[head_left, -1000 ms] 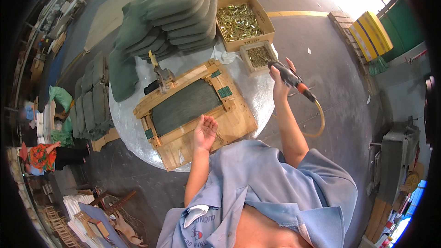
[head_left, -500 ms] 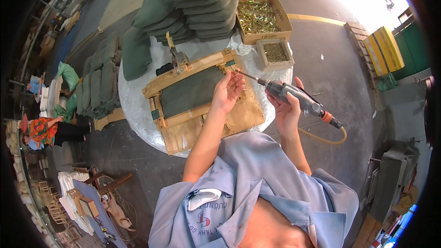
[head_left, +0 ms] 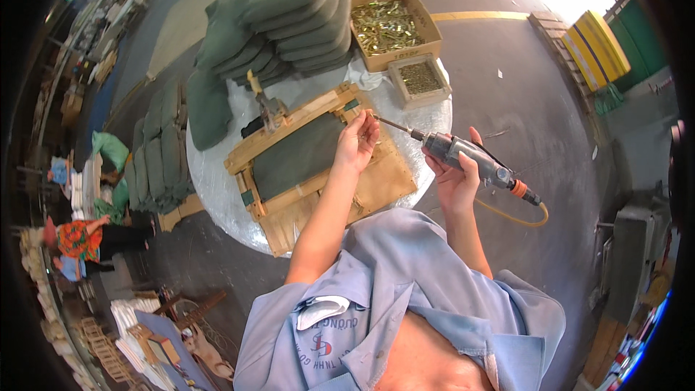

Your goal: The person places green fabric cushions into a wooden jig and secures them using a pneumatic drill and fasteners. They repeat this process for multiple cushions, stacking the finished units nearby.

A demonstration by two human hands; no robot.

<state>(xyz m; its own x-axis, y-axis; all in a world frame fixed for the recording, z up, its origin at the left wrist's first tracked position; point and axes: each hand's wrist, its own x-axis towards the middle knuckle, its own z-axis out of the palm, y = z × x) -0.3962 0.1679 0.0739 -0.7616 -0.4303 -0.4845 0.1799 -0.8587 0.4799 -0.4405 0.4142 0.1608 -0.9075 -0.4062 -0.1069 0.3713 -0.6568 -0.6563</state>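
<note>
My right hand [head_left: 455,177] is wrapped round a grey air screwdriver [head_left: 467,159] with an orange collar and a yellow hose. Its long bit points up and left toward my left hand [head_left: 356,146]. There the fingertips are pinched at the bit's tip, round something too small to make out. Below and beside my left hand lies a wooden frame jig [head_left: 308,110] on a plywood board, with a dark green padded panel [head_left: 298,153] inside it. A toggle clamp [head_left: 271,112] with a yellow handle stands on the frame's far side.
The round table [head_left: 217,206] is wrapped in plastic film. Green cushions [head_left: 300,11] are piled at its far side. A cardboard box [head_left: 427,25] holds brass-coloured metal pieces, beside a small wooden tray [head_left: 443,90] of screws. Far left, another person [head_left: 79,240] stands near stacked goods.
The view has turned a little, so table and boxes sit slightly further left. Both hands keep nearly the same pose, with the bit's tip still at my left fingertips.
</note>
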